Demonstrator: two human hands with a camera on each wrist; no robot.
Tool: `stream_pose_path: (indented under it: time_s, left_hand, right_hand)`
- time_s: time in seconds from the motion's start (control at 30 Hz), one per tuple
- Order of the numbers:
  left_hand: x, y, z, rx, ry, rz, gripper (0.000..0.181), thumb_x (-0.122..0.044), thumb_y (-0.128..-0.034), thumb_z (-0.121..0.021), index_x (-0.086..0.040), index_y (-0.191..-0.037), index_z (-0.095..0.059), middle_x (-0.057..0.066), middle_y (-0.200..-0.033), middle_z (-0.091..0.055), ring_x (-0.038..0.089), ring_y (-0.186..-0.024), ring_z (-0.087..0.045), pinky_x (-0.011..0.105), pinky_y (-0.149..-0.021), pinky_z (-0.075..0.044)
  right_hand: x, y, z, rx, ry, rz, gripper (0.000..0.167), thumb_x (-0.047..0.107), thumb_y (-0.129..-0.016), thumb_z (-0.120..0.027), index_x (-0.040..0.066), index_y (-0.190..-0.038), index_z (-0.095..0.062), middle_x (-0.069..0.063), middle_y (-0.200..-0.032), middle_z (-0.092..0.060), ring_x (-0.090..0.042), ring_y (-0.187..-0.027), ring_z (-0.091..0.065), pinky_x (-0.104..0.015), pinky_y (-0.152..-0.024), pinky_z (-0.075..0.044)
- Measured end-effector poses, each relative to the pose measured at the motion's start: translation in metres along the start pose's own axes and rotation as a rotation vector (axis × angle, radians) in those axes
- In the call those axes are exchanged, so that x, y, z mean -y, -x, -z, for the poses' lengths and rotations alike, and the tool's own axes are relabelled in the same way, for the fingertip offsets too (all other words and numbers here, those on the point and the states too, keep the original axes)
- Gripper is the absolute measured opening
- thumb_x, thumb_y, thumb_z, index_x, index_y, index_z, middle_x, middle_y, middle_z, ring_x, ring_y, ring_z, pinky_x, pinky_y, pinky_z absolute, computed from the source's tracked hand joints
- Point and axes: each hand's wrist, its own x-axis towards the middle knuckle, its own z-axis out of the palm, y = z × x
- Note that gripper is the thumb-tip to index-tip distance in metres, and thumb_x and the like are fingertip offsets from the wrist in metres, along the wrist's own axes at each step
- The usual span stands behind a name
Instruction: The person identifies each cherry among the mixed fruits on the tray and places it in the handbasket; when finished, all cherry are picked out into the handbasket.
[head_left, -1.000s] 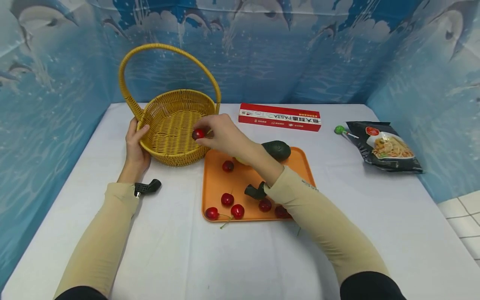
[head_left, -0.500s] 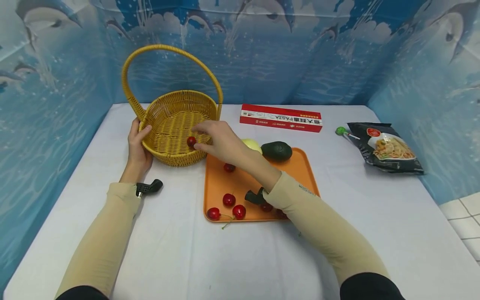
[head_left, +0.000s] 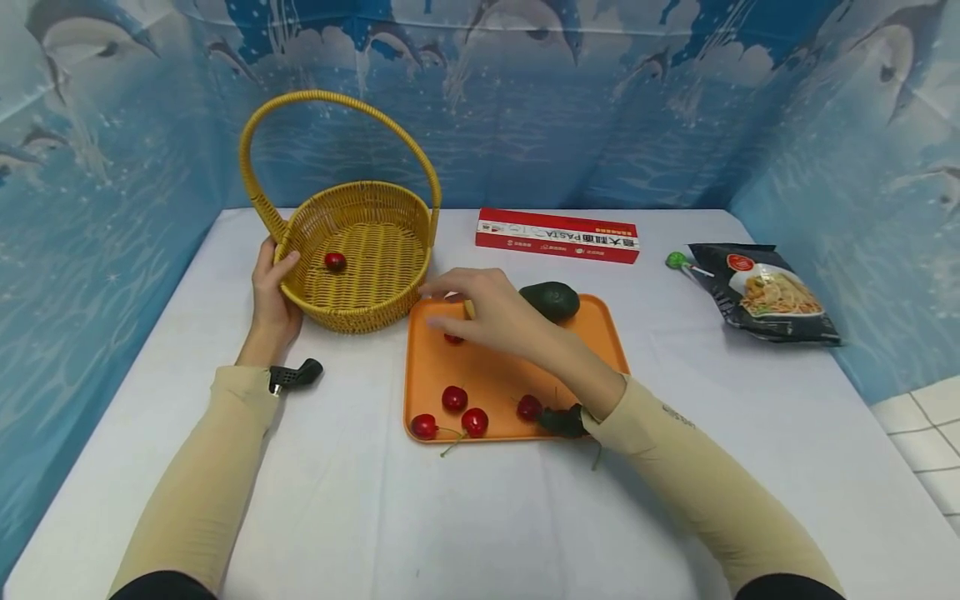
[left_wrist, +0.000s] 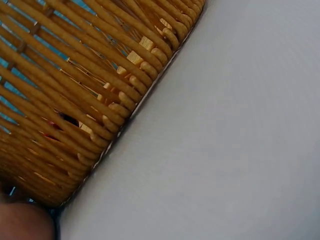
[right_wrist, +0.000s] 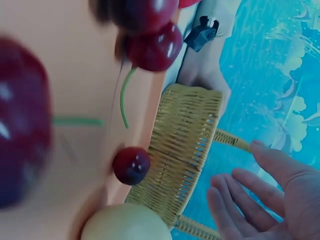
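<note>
My left hand (head_left: 273, 292) grips the left side of a yellow wicker basket (head_left: 352, 320), its thumb over the rim. Inside the basket lies one dark red cherry (head_left: 335, 262); the left wrist view shows only bits of red through the weave (left_wrist: 65, 135). My right hand (head_left: 491, 308) hovers over the upper part of an orange tray (head_left: 491, 375), fingers loosely bent and nothing in them. Beneath it a cherry (right_wrist: 131, 165) and a pale yellow-green round fruit (right_wrist: 125, 225) are mostly hidden in the head view. Several more cherries (head_left: 475, 422) lie along the tray's near side.
A dark green avocado (head_left: 551, 302) sits at the tray's far right. Behind stands a red pasta box (head_left: 557, 235). To the right lie a black food packet (head_left: 776, 292) and a green-headed lollipop (head_left: 678, 260). Dolphin-print curtains (head_left: 510, 125) enclose the white table (head_left: 315, 500).
My right hand has let go of a cherry in the basket and moved right and nearer, over the tray. The cherry has rolled to the basket's left side. My left hand keeps its hold.
</note>
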Motion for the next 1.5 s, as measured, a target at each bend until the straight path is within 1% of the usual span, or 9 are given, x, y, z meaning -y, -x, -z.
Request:
stream_pose_path:
  time_s: [0.2,0.33,0.57,0.77,0.9,1.07,1.27,1.37,1.5]
  left_hand:
    - [0.001,0.001,0.003,0.000,-0.014,-0.001,0.056,-0.016,-0.0995,-0.059,-0.011,-0.154,-0.046,0.014,-0.152,-0.045,0.030,-0.144,-0.041,0.037,-0.124,-0.033]
    - [0.001,0.000,0.001,0.009,-0.029,0.008,0.057,-0.017,-0.0997,-0.059,-0.011,-0.155,-0.045,0.014,-0.153,-0.044,0.030,-0.146,-0.040,0.037,-0.126,-0.031]
    - [0.001,0.000,0.002,-0.006,-0.018,0.002,0.057,-0.016,-0.0990,-0.060,-0.010,-0.154,-0.046,0.014,-0.152,-0.046,0.031,-0.144,-0.040,0.037,-0.124,-0.033]
    - [0.000,0.000,0.002,-0.003,-0.015,0.006,0.057,-0.016,-0.0987,-0.061,-0.011,-0.154,-0.046,0.014,-0.152,-0.045,0.031,-0.145,-0.039,0.037,-0.125,-0.032]
    - [-0.001,0.000,0.002,-0.001,-0.008,0.008,0.057,-0.015,-0.0992,-0.060,-0.011,-0.154,-0.046,0.014,-0.153,-0.045,0.031,-0.145,-0.040,0.038,-0.125,-0.033]
    - [-0.001,0.000,0.002,0.013,-0.011,0.006,0.057,-0.015,-0.1000,-0.059,-0.011,-0.155,-0.045,0.015,-0.153,-0.044,0.032,-0.145,-0.041,0.039,-0.124,-0.033]
    - [0.000,-0.002,0.003,0.010,0.007,0.006,0.055,-0.013,-0.1002,-0.057,-0.010,-0.154,-0.045,0.014,-0.152,-0.045,0.033,-0.146,-0.040,0.039,-0.124,-0.034]
    - [0.000,-0.003,0.003,0.015,0.002,0.005,0.055,-0.013,-0.1004,-0.056,-0.010,-0.154,-0.045,0.015,-0.152,-0.045,0.033,-0.145,-0.039,0.039,-0.123,-0.033]
    - [0.002,-0.001,0.003,0.015,-0.007,0.003,0.055,-0.013,-0.1007,-0.055,-0.011,-0.155,-0.045,0.015,-0.154,-0.044,0.034,-0.147,-0.038,0.040,-0.126,-0.031]
  right_hand:
    - [-0.002,0.017,-0.011,0.072,-0.059,0.010,0.046,0.030,-0.094,-0.082,0.011,-0.134,-0.071,-0.003,-0.123,-0.075,-0.024,-0.110,-0.069,-0.043,-0.096,-0.058]
    - [-0.004,0.024,-0.020,0.147,-0.082,-0.006,0.047,0.035,-0.094,-0.081,0.011,-0.134,-0.071,-0.003,-0.126,-0.074,-0.022,-0.110,-0.068,-0.042,-0.099,-0.057]
    - [-0.007,0.026,-0.030,0.254,-0.107,-0.009,0.042,0.033,-0.094,-0.081,0.014,-0.131,-0.074,0.001,-0.126,-0.074,-0.017,-0.116,-0.066,-0.037,-0.103,-0.055]
    - [-0.011,0.029,-0.037,0.355,-0.072,-0.027,0.040,0.034,-0.094,-0.081,0.018,-0.130,-0.074,0.008,-0.123,-0.075,-0.010,-0.115,-0.066,-0.031,-0.104,-0.052]
    - [-0.011,0.029,-0.041,0.379,-0.073,-0.011,0.038,0.034,-0.094,-0.081,0.019,-0.128,-0.075,0.009,-0.121,-0.076,-0.008,-0.112,-0.066,-0.028,-0.102,-0.052]
    - [-0.013,0.030,-0.035,0.397,-0.106,-0.014,0.040,0.031,-0.092,-0.084,0.017,-0.128,-0.075,0.007,-0.121,-0.076,-0.008,-0.113,-0.068,-0.029,-0.102,-0.053]
    - [-0.020,0.031,-0.015,0.481,-0.152,-0.066,0.047,0.029,-0.088,-0.088,0.020,-0.131,-0.073,0.011,-0.124,-0.074,-0.009,-0.119,-0.067,-0.032,-0.108,-0.051]
    - [-0.023,0.032,-0.012,0.517,-0.131,-0.077,0.045,0.026,-0.088,-0.088,0.021,-0.130,-0.074,0.012,-0.124,-0.073,-0.008,-0.120,-0.064,-0.032,-0.109,-0.050]
    - [-0.026,0.034,-0.012,0.530,-0.146,-0.093,0.039,0.021,-0.089,-0.086,0.021,-0.127,-0.075,0.014,-0.120,-0.073,-0.006,-0.117,-0.064,-0.032,-0.109,-0.051]
